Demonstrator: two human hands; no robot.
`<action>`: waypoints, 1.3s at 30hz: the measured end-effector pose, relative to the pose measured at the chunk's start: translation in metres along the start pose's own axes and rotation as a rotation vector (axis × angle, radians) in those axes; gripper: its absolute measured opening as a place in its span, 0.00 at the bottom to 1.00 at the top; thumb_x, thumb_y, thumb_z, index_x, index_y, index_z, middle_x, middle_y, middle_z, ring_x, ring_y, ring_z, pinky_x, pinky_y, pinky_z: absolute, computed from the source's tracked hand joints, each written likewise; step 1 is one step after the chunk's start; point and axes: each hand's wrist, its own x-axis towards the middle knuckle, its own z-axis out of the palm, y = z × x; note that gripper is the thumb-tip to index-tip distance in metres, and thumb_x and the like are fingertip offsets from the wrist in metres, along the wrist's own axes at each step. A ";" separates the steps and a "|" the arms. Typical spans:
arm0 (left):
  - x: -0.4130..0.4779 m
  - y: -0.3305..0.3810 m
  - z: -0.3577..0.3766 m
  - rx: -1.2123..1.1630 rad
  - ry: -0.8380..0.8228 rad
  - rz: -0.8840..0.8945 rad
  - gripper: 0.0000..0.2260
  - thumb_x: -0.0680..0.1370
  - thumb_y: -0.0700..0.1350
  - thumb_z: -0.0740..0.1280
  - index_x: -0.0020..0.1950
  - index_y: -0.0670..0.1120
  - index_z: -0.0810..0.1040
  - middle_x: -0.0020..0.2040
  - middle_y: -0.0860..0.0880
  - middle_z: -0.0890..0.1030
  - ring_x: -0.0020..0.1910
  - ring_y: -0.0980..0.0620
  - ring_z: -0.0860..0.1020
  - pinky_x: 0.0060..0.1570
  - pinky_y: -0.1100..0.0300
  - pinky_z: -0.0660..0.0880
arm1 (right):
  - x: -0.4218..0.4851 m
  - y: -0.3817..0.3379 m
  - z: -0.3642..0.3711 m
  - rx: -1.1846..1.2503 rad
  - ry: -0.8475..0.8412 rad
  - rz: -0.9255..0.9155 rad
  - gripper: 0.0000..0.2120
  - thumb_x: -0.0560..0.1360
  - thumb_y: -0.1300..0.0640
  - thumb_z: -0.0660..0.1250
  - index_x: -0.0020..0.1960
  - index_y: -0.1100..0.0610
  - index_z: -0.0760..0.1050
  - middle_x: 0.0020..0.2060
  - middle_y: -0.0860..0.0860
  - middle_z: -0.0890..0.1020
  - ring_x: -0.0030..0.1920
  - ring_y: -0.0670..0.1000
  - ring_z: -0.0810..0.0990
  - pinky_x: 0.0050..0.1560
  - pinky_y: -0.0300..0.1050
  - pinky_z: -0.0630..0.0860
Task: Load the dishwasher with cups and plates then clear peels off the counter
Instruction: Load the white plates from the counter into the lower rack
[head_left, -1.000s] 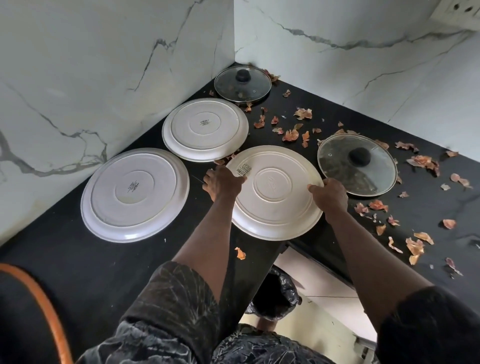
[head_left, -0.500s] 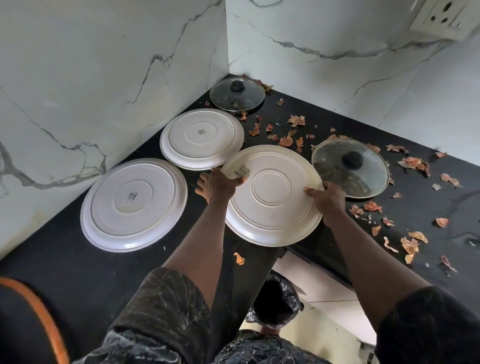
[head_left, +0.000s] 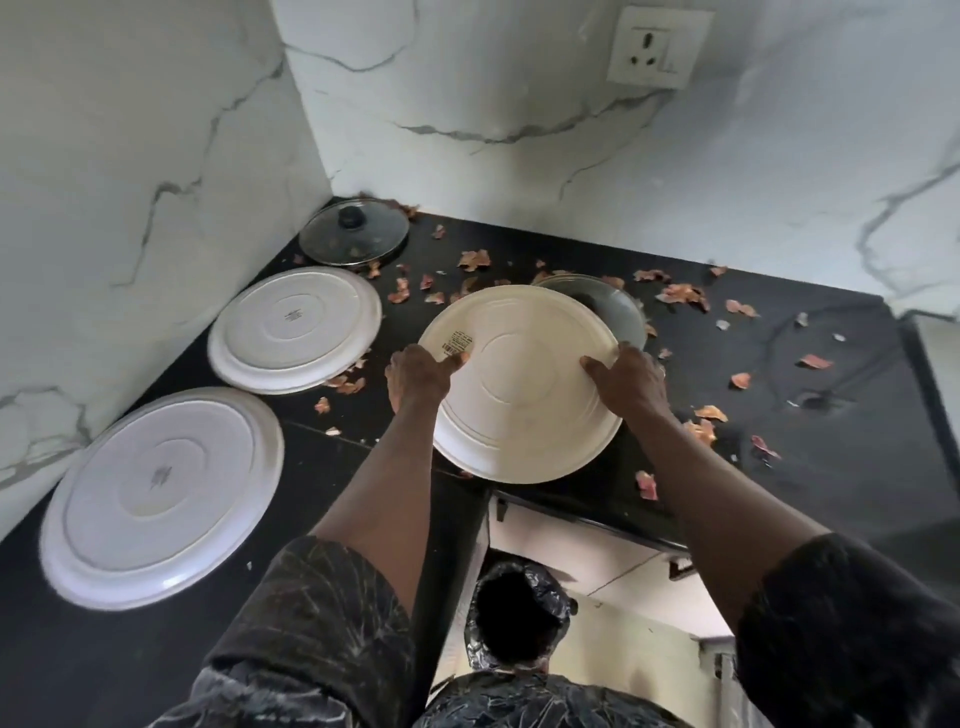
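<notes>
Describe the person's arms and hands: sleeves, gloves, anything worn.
The left hand and right hand are bare, without gloves, and the forearms are uncovered. The left sleeve is dark with pale streaky markings and ends near the elbow. The right sleeve looks plain black.

Worn, as seen from my head camera. My left sleeve (head_left: 311, 623): loose black fabric printed with pale grey crackle-like streaks, hem at the elbow. My right sleeve (head_left: 841, 634): same cut, reads almost plain black. Matching streaked cloth (head_left: 519, 701) across my front. Forearms bare down to left hand (head_left: 418, 376) and right hand (head_left: 631, 382).
</notes>
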 end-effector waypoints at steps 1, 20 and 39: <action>-0.005 0.009 0.008 0.010 -0.007 0.023 0.35 0.70 0.65 0.73 0.63 0.39 0.75 0.60 0.40 0.78 0.61 0.39 0.76 0.59 0.43 0.76 | -0.002 0.008 -0.009 -0.017 0.017 0.013 0.26 0.77 0.41 0.68 0.65 0.59 0.73 0.61 0.61 0.78 0.63 0.65 0.74 0.60 0.59 0.73; -0.146 0.174 0.165 0.166 -0.380 0.694 0.28 0.78 0.61 0.66 0.77 0.56 0.66 0.70 0.39 0.72 0.69 0.38 0.70 0.69 0.47 0.66 | -0.096 0.211 -0.161 -0.147 0.389 0.335 0.24 0.84 0.47 0.57 0.78 0.54 0.63 0.66 0.65 0.70 0.67 0.68 0.70 0.66 0.60 0.69; -0.408 0.250 0.325 0.327 -0.820 1.313 0.25 0.77 0.58 0.70 0.70 0.49 0.73 0.59 0.40 0.74 0.60 0.39 0.75 0.60 0.51 0.71 | -0.312 0.416 -0.228 -0.020 0.769 0.971 0.22 0.84 0.50 0.59 0.77 0.52 0.64 0.66 0.64 0.71 0.63 0.67 0.72 0.62 0.58 0.70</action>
